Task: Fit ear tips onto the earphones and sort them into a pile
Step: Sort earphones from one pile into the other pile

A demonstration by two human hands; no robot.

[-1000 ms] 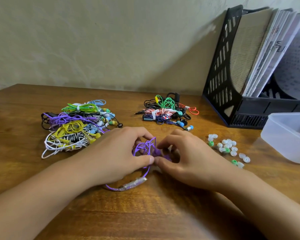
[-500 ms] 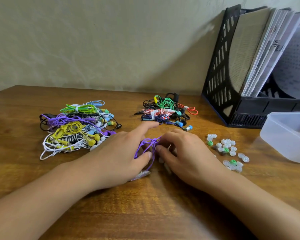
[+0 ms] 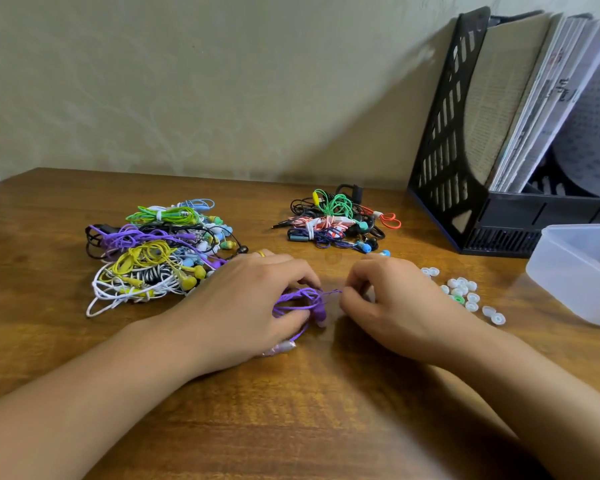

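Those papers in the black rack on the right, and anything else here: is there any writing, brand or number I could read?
Papers in the black rack: rows of print and some large dark characters, too blurred to read.
Earphones, ear tips, clear tub: no text visible.

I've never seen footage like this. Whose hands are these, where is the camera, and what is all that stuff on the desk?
No machine here: a person wears a camera on the head, looking down at their own hands. The left hand holds a bundled purple earphone; the right hand pinches its cord. On the wooden table lie a big pile of earphones on the left, a smaller pile further back, loose ear tips, a clear plastic box and a black file holder with papers.
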